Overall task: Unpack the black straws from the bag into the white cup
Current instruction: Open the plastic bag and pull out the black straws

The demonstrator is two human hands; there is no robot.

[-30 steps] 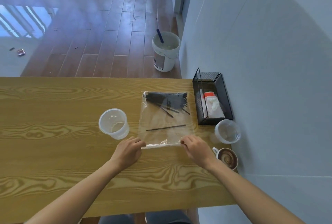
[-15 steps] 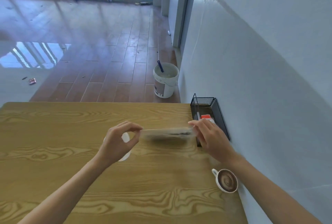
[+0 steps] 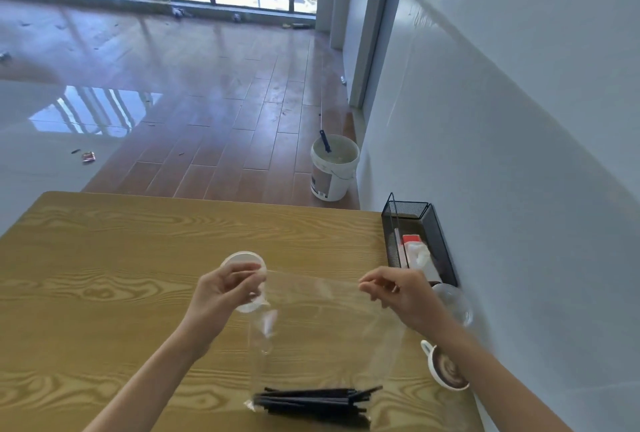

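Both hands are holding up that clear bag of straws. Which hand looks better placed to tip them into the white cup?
Probably the left hand. It pinches the bag corner right over the white cup, while the right hand holds the far corner. The black straws lie bunched at the bottom.

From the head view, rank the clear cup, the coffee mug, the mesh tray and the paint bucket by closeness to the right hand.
From the right hand:
1. Clear cup, just to its right.
2. Coffee mug, nearer the person, by the wall.
3. Mesh tray, beyond, against the wall; close to the mug's rank.
4. Paint bucket, on the floor past the table.
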